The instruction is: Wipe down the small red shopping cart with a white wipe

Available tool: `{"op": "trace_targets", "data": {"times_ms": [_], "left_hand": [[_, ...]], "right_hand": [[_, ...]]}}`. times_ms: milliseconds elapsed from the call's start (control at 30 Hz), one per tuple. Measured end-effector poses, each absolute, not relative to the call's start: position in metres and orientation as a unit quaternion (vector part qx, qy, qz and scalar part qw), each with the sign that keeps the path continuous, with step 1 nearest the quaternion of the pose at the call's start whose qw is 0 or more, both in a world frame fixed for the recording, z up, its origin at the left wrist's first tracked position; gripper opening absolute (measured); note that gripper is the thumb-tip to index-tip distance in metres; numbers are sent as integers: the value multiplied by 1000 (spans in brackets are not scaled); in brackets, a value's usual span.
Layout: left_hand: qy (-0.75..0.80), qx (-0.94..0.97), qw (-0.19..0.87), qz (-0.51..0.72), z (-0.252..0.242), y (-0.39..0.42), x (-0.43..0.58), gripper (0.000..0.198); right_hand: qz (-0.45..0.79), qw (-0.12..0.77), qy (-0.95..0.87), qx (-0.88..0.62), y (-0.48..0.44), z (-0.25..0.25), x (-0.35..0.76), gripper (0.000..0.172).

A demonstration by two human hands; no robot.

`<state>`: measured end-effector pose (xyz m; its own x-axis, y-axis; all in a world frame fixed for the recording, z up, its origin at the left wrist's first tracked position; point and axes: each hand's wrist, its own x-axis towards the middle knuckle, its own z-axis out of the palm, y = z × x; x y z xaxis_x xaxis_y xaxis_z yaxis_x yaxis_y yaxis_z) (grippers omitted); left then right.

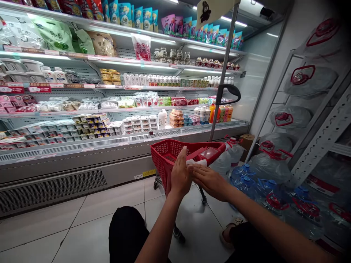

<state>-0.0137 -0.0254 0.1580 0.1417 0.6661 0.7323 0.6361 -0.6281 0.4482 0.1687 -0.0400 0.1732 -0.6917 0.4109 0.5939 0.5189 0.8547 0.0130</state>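
Note:
My left hand (180,174) is raised upright in front of me, fingers together and stretched, holding nothing. My right hand (210,179) lies flat with fingers extended, its fingertips meeting the left palm. Both hands hover just in front of a red shopping basket cart (164,155) that stands on the tiled floor. A small white item (197,163) shows just behind my hands at the basket's rim. The cart's grey pole with a black handle (229,93) rises behind the basket. My knees in dark trousers are at the bottom of the view.
A long refrigerated shelf unit (109,109) with yoghurt, drinks and packaged food runs along the left and back. Large blue water bottles (246,175) sit on the floor at the right, with more on a white metal rack (315,138). A cardboard box (246,140) stands in the corner.

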Motion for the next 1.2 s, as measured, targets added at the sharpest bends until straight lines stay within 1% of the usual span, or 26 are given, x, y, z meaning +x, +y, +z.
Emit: {"op": "trace_targets", "data": {"times_ms": [133,200,300,367,500,667,800,967,1100,1200], "left_hand": [[463,771,-64,433,161,-24,-13,76],[470,781,-88,402,162,-19,-18,69],[463,799,-96,372,167,-15,-26,57],[479,796,-99,357,173,-13,-26,54],[535,765,-123,337,183,-7,-4,55],[558,758,-134,311,183,0,26,58],[546,749,-172,334,179,-5,5,60],[532,757,-186,332,179,-8,-28,62],[522,759,-187,340,180,-2,-32,66],[516,765,-179,341,180,2,-31,67]], "right_hand": [[-96,293,-902,-303,-8,170,203,52],[-99,296,-887,-339,14,169,226,52],[-96,318,-853,-403,43,166,251,54],[-101,338,-833,-428,51,161,254,54],[-122,367,-824,-414,37,155,227,52],[-135,358,-848,-367,7,159,185,51],[-148,370,-842,-363,16,157,181,49],[-165,415,-783,-433,38,147,190,48],[-183,427,-755,-462,38,145,157,47],[-186,432,-773,-427,33,148,122,47]]}}
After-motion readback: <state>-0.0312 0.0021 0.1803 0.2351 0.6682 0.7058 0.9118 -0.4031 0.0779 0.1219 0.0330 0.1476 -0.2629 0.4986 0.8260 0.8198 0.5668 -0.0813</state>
